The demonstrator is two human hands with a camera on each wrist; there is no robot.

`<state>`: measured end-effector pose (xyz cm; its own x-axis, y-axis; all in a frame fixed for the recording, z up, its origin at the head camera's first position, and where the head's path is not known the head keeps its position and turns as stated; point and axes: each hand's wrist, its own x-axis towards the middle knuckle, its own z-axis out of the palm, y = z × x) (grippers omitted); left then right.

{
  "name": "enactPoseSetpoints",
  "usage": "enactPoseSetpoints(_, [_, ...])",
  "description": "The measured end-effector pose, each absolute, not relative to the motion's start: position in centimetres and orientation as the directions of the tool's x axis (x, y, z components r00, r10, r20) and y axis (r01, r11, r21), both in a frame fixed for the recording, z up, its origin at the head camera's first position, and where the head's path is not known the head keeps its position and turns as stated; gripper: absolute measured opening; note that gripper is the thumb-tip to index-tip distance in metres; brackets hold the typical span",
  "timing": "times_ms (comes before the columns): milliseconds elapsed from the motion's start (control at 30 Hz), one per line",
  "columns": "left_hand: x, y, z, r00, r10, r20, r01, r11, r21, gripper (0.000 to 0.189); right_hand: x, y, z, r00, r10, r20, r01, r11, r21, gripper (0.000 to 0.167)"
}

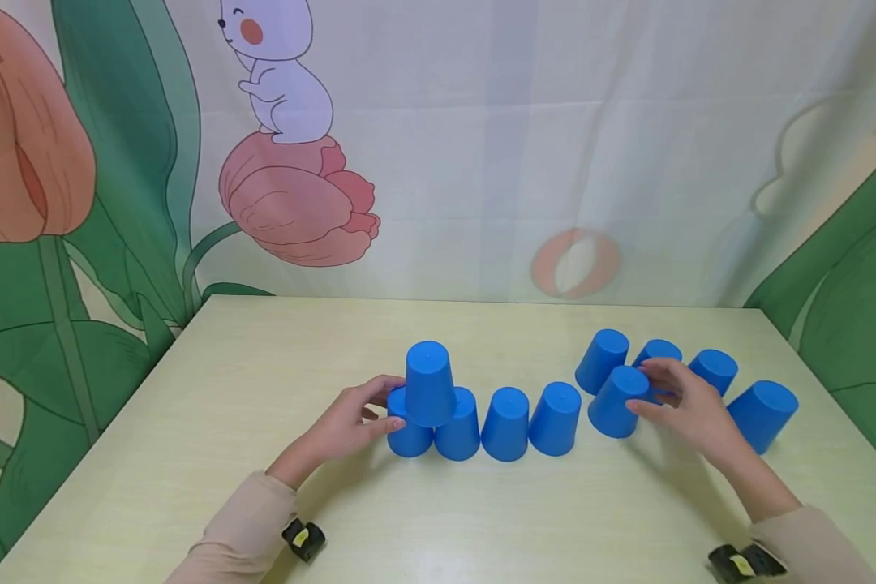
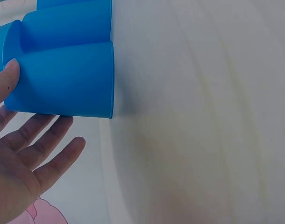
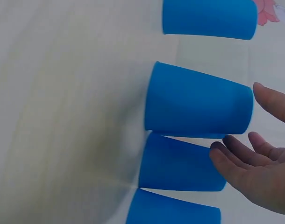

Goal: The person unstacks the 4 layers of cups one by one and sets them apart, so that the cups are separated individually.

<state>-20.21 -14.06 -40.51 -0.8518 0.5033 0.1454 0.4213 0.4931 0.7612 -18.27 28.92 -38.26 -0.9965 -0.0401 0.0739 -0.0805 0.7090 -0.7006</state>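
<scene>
Several blue cups stand upside down on the table. My left hand (image 1: 354, 418) holds the leftmost cup (image 2: 63, 84) of the front row, thumb on one side and fingers along the other. Another cup (image 1: 430, 385) rests on top of this cup and its neighbour (image 1: 461, 430). My right hand (image 1: 689, 405) reaches around a cup (image 1: 616, 403) right of the row. In the right wrist view its thumb (image 3: 272, 102) is beside that cup's closed end, with a slight gap, and the other fingers spread along the far side.
Two more cups (image 1: 506, 426) (image 1: 556, 420) continue the front row. Behind and beside my right hand stand further cups (image 1: 603, 361) (image 1: 714, 371) (image 1: 763, 415), one partly hidden (image 1: 659, 350). A printed curtain (image 1: 438, 162) hangs behind the table (image 1: 482, 519).
</scene>
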Motion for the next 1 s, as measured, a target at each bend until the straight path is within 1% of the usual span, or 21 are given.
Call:
enactPoseSetpoints(133, [-20.2, -14.0, -40.5, -0.855, 0.499, 0.141, 0.416, 0.496, 0.762, 0.049, -17.4, 28.8, -36.9, -0.992, -0.058, 0.111, -0.122, 0.671, -0.731, 0.070])
enactPoseSetpoints(333, [-20.2, -14.0, -40.6, -0.858, 0.496, 0.134, 0.406, 0.495, 0.768, 0.050, -16.7, 28.3, -35.6, -0.989, -0.064, 0.137, -0.144, 0.663, -0.734, 0.068])
enactPoseSetpoints(667, [-20.1, -14.1, -40.5, -0.859, 0.493, 0.137, 0.409, 0.500, 0.764, 0.050, -16.0, 26.7, -35.0, -0.986, -0.094, 0.137, -0.166, 0.633, -0.756, 0.063])
enactPoseSetpoints(1000, [-20.1, -14.1, -40.5, -0.854, 0.501, 0.143, 0.413, 0.483, 0.772, 0.049, -15.8, 24.0, -34.8, -0.975, -0.133, 0.179, -0.223, 0.591, -0.775, 0.057])
